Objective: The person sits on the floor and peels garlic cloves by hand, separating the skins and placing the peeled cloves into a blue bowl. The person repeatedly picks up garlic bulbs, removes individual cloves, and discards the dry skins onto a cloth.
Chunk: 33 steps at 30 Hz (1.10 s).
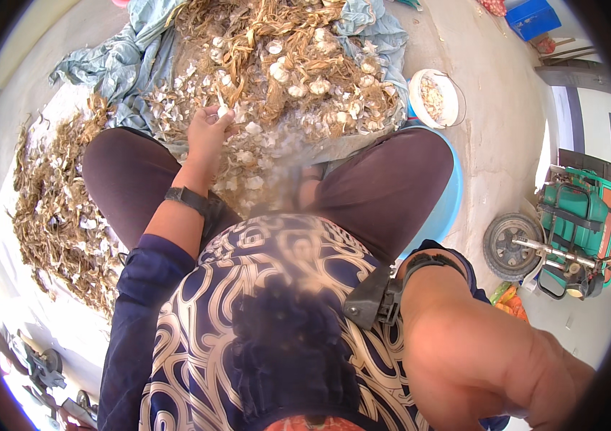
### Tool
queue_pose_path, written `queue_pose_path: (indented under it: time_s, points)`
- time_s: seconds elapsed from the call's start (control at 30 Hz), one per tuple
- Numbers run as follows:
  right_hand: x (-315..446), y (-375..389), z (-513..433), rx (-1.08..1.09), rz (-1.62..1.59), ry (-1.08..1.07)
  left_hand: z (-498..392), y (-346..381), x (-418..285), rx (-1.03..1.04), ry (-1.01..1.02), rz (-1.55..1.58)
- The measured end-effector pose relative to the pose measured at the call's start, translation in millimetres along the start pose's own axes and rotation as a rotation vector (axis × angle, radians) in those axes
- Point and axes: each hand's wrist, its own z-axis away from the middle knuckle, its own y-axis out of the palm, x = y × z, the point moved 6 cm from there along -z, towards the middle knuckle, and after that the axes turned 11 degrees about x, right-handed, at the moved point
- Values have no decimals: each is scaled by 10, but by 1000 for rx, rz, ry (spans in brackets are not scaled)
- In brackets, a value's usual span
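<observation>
My left hand (211,132) pinches a small white garlic piece (223,111) between thumb and fingers, just over the near edge of a heap of dried garlic stalks (262,32). Whole garlic bulbs (279,71) with roots and papery skins lie in that heap, on a pale blue cloth (117,59). My right hand (491,358) is raised close to the camera at the lower right, away from the heap. Its fingers are curled and partly cut off by the dark rim, so whether they hold something cannot be told.
A white bucket (428,99) of garlic cloves stands right of the heap. A light blue basin (454,183) is beside my right knee. More dried stalks and skins (63,204) lie at left. A green three-wheeled vehicle (575,215) stands at right, a blue box (533,19) at the upper right.
</observation>
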Motion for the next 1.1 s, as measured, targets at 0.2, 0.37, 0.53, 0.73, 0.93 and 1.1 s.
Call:
queue_pose_path:
  time_s: [0.2,0.37,0.53,0.73,0.93,1.1]
  points:
    - [-562,-237,517,391,120,156,40,58,-38,105,34,145]
    - [-2074,-1035,1866,458,602,1402,134,292,-132,357,33,365]
    - [-2377,-1089,2709,360,387,1585,240,394,-178,467,50,191]
    - [-2484,-1106,2973,-5,104,1678,164,259,-221,322,211,-95]
    - [-2543,-1047,2977,7,166,1715,195,213,-292,176,299,-161]
    - [-2550,-985,2992,-126,116,1679,207,198,-373,124,363,-140]
